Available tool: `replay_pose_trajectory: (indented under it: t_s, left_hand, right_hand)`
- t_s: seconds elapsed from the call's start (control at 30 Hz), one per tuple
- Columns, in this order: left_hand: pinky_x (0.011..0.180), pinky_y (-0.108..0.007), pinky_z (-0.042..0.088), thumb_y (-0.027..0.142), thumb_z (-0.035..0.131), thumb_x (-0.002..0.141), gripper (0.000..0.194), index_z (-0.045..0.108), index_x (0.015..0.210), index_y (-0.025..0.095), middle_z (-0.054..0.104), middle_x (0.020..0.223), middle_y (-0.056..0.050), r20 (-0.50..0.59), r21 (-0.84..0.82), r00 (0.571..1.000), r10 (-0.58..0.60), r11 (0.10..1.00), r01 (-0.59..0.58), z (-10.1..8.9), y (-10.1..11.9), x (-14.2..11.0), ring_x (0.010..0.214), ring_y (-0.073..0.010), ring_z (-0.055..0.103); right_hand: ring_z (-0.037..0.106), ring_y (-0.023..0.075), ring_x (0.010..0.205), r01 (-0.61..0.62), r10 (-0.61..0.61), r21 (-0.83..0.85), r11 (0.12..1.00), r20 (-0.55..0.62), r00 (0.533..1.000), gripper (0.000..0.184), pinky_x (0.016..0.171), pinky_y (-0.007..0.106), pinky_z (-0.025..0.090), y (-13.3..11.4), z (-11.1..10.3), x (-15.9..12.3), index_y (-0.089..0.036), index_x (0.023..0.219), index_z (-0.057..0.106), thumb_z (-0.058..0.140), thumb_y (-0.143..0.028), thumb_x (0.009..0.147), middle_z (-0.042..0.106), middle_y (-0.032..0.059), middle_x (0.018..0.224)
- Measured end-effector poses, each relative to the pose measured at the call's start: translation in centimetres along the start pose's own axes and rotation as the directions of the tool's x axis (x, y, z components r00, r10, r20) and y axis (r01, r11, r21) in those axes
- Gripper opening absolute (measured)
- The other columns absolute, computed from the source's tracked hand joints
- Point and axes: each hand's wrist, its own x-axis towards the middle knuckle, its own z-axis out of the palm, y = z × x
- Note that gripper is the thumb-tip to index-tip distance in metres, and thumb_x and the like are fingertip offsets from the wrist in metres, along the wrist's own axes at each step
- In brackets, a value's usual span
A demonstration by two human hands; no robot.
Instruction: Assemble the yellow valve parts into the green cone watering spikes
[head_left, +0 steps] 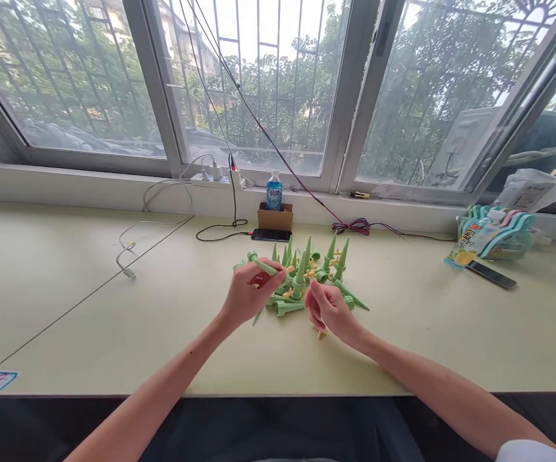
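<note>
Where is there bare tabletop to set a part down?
Bare tabletop lies between the left hand and grey cable plug, and right of the green spikes, up to the dark phone at right. Crowded: from left hand to right hand, where spikes and yellow cross-shaped pieces cluster.

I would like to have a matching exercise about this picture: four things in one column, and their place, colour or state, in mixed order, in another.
Things:
1. left hand
2. bottle
3. red-and-black cable
4. phone nearest the bottle

Place, colour or state:
A. gathered in a coil
B. flat, in front of the cardboard box
C. holding a green spike
D. upright and blue

Right pairs: 1-C, 2-D, 3-A, 4-B
</note>
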Motion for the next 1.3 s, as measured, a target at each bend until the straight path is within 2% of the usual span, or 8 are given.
replay_pose_trajectory:
  t_s: [0.1, 0.3, 0.5, 0.67, 0.8, 0.93, 1.13, 1.3]
  left_hand:
    - [0.045, -0.019, 0.040, 0.040, 0.067, 0.086, 0.026, 0.068, 0.083, 0.015, 0.059, 0.066, 0.000, -0.057, 0.015, 0.982, -0.180, 0.983, 0.181, -3.0, 1.3, 0.9, 0.051, -0.0080, 0.049]
    - [0.048, -0.021, 0.036, 0.045, 0.065, 0.084, 0.032, 0.070, 0.076, 0.015, 0.056, 0.059, 0.000, 0.177, 0.408, 0.931, -0.318, 0.885, 0.225, -7.3, -0.6, 0.1, 0.050, -0.0088, 0.043]
    - [0.052, -0.023, 0.036, 0.048, 0.061, 0.085, 0.034, 0.071, 0.075, 0.017, 0.054, 0.058, 0.001, 0.337, 0.466, 0.844, -0.417, 0.853, 0.236, -7.1, -3.7, -1.4, 0.053, -0.0104, 0.043]
    - [0.054, -0.023, 0.036, 0.042, 0.061, 0.083, 0.026, 0.069, 0.076, 0.019, 0.054, 0.062, 0.002, 0.361, 0.472, 0.818, -0.447, 0.844, 0.253, -6.5, -4.1, -1.5, 0.055, -0.0112, 0.043]
    - [0.056, -0.024, 0.039, 0.043, 0.065, 0.079, 0.024, 0.066, 0.080, 0.019, 0.062, 0.073, -0.001, 0.369, 0.492, 0.806, -0.463, 0.833, 0.253, -7.1, -3.9, -1.5, 0.059, -0.0126, 0.048]
    - [0.056, -0.024, 0.039, 0.047, 0.064, 0.079, 0.034, 0.062, 0.103, 0.023, 0.062, 0.073, 0.002, 0.304, 0.584, 0.815, -0.493, 0.772, 0.249, -8.9, -2.6, -1.8, 0.057, -0.0126, 0.047]
    - [0.056, -0.025, 0.039, 0.048, 0.061, 0.079, 0.027, 0.061, 0.087, 0.023, 0.064, 0.074, 0.000, 0.308, 0.720, 0.739, -0.600, 0.654, 0.231, -11.0, -0.8, -3.7, 0.057, -0.0150, 0.054]
    - [0.056, -0.025, 0.040, 0.031, 0.054, 0.082, 0.013, 0.058, 0.073, 0.022, 0.064, 0.075, -0.003, 0.378, 0.704, 0.717, -0.586, 0.685, 0.189, -10.8, -1.0, -4.9, 0.063, -0.0178, 0.058]
  right_hand:
    - [0.038, 0.0061, 0.030, 0.011, -0.011, -0.025, 1.000, 0.001, 1.000, 0.058, 0.034, 0.019, 0.025, 0.1, -0.1, 0.0, -0.018, 0.063, 0.050, 0.045, -0.067, 0.094, 0.033, -0.0091, 0.042]
    - [0.036, 0.0069, 0.031, 0.034, -0.030, -0.088, 0.996, 0.044, 0.999, 0.056, 0.035, 0.020, 0.028, 0.9, -0.2, -0.3, -0.018, 0.064, 0.051, 0.043, -0.064, 0.096, 0.035, -0.0082, 0.040]
    - [0.036, 0.0075, 0.032, 0.065, -0.052, -0.157, 0.985, 0.083, 0.995, 0.055, 0.037, 0.021, 0.028, 1.3, -0.5, -0.4, -0.019, 0.066, 0.051, 0.041, -0.062, 0.098, 0.035, -0.0080, 0.040]
    - [0.035, 0.0080, 0.032, 0.076, -0.061, -0.170, 0.982, 0.094, 0.994, 0.055, 0.038, 0.022, 0.028, 1.3, -0.7, -0.4, -0.019, 0.066, 0.051, 0.039, -0.061, 0.099, 0.035, -0.0076, 0.040]
    - [0.036, 0.0082, 0.033, 0.088, -0.070, -0.184, 0.979, 0.105, 0.992, 0.055, 0.038, 0.022, 0.028, 1.3, -0.6, -0.5, -0.019, 0.066, 0.051, 0.038, -0.061, 0.100, 0.036, -0.0074, 0.040]
    - [0.036, 0.0082, 0.034, 0.102, -0.082, -0.203, 0.974, 0.108, 0.991, 0.054, 0.039, 0.022, 0.028, 1.2, -0.6, -0.5, -0.019, 0.067, 0.051, 0.037, -0.059, 0.100, 0.036, -0.0073, 0.042]
    - [0.036, 0.0083, 0.036, 0.121, -0.094, -0.245, 0.962, 0.116, 0.989, 0.056, 0.041, 0.022, 0.028, 1.0, -0.4, -0.4, -0.019, 0.066, 0.050, 0.036, -0.061, 0.100, 0.037, -0.0068, 0.043]
    - [0.035, 0.0087, 0.037, 0.120, -0.086, -0.287, 0.950, 0.128, 0.988, 0.057, 0.042, 0.023, 0.029, 0.8, -0.3, -0.4, -0.019, 0.067, 0.050, 0.033, -0.063, 0.099, 0.038, -0.0064, 0.043]
